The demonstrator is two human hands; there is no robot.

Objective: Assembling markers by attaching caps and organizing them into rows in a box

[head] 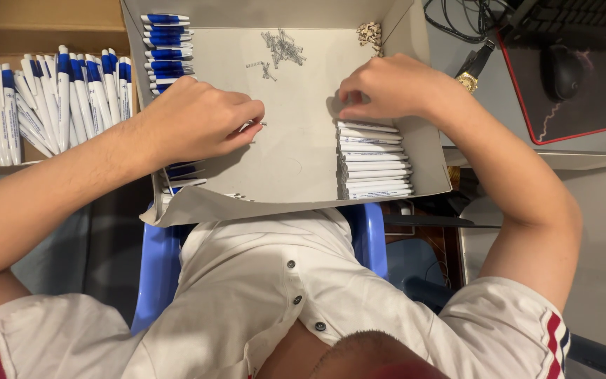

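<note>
Nearest the person, a shallow grey cardboard tray (pixel 296 154) rests over the lap. On its right side lies a stack of white plastic pen barrels (pixel 375 160); the right hand (pixel 387 88) curls at the stack's top end, fingertips pinching narrowly on one. The left hand (pixel 201 121) pinches a small metal spring (pixel 254 125). Farther off lie a loose pile of springs (pixel 282 48) and blue-and-white pen tops (pixel 166 49).

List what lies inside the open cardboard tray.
Inside the tray: springs, blue caps and white barrels. The left hand and right hand cover whatever lies beneath them.
</note>
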